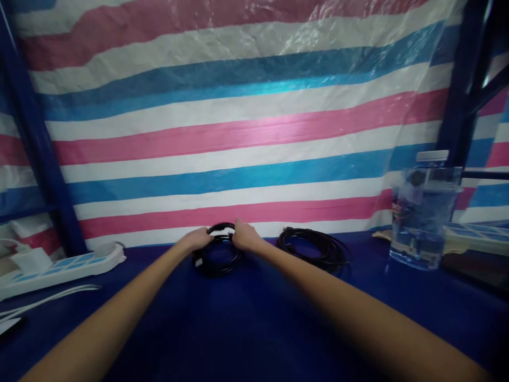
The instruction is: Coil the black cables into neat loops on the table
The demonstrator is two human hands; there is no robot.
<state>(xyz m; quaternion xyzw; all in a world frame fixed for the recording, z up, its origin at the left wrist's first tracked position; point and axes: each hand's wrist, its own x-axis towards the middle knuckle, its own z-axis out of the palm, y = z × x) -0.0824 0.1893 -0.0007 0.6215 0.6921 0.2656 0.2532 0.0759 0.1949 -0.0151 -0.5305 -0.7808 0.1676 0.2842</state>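
Observation:
Both arms stretch across the dark blue tabletop [238, 323] to a coiled black cable [218, 269] near its back edge. My left hand [198, 239] is closed on the left side of the coil's upper loop. On the right side, my right hand [245, 236] grips the same coil, its fingers curled around the strands. A thick dark connector seems to show at the coil's left side, but blur hides its kind. A second coiled black cable [314, 249] lies flat to the right of my right hand, apart from it.
A clear pitcher [421, 228] of water stands at the right, with a white-capped bottle [432, 157] at it. At the left lie a white power strip [79, 265] with a plug and white cables [59, 293]. Striped plastic sheeting [254, 132] hangs behind, between dark blue posts [35, 127].

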